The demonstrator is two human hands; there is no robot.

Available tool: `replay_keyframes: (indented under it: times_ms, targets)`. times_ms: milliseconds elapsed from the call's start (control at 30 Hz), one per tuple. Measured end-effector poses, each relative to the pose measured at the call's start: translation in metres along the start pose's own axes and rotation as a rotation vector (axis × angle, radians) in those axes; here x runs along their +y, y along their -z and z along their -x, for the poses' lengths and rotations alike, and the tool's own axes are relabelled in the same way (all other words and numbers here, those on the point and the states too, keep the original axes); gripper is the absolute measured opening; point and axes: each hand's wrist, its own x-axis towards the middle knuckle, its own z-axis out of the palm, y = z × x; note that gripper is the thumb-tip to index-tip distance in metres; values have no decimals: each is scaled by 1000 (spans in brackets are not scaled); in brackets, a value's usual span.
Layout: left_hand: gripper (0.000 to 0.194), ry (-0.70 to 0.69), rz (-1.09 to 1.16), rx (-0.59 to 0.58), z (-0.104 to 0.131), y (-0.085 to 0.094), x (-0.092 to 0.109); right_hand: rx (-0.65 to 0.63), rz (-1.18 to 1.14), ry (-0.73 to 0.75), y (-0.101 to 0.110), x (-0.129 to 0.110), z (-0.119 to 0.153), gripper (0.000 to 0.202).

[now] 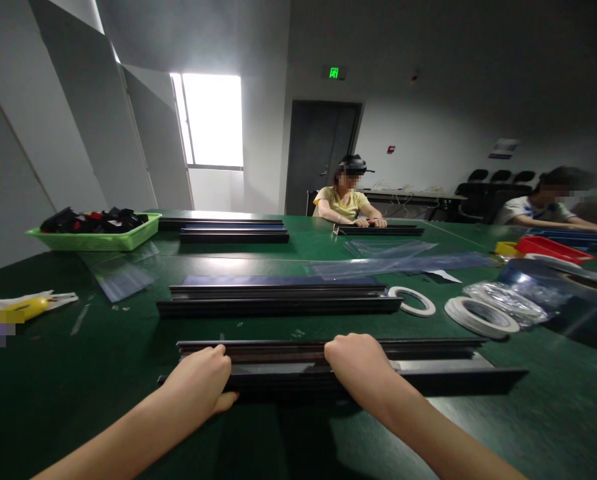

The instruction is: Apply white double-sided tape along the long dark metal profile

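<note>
A long black channel-shaped profile point(458, 381) lies crosswise on the green table, close to me, with a pale strip inside its right part. My left hand point(205, 377) is closed over its left part, thumb low along the near wall. Over the middle, my right hand point(361, 363) is curled shut on the same profile, its fingertips hidden behind the knuckles. Just beyond lies a second black profile point(278, 307), parallel to the first and apart from both hands.
White tape rolls point(481, 317) and a thinner white ring point(412, 302) lie right. A green basket point(98, 240) of black parts stands far left, near more profiles point(233, 237). Clear plastic sheets point(368, 267) lie mid-table. A person point(345, 197) sits opposite, another point(543, 207) at right.
</note>
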Motion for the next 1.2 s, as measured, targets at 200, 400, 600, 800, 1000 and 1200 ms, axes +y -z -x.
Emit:
replay_keyframes:
  times_ms: [200, 400, 600, 800, 1000, 1200]
  targets:
    - [38, -9, -22, -7, 2, -2, 1, 7, 8, 1, -3, 0, -2, 21]
    - [45, -21, 10, 11, 0, -6, -3, 6, 22, 4, -4, 0, -2, 18]
    - [53, -39, 28, 23, -2, -10, -5, 5, 0, 5, -4, 0, -2, 22]
    - [49, -50, 24, 25, -2, -7, -4, 1, -12, 9, -4, 1, -2, 24]
    - [40, -43, 24, 37, -2, -7, -5, 0, 0, 5, -3, 0, -1, 22]
    - [41, -36, -34, 44, -4, -9, -4, 3, 0, 7, -3, 0, -1, 23]
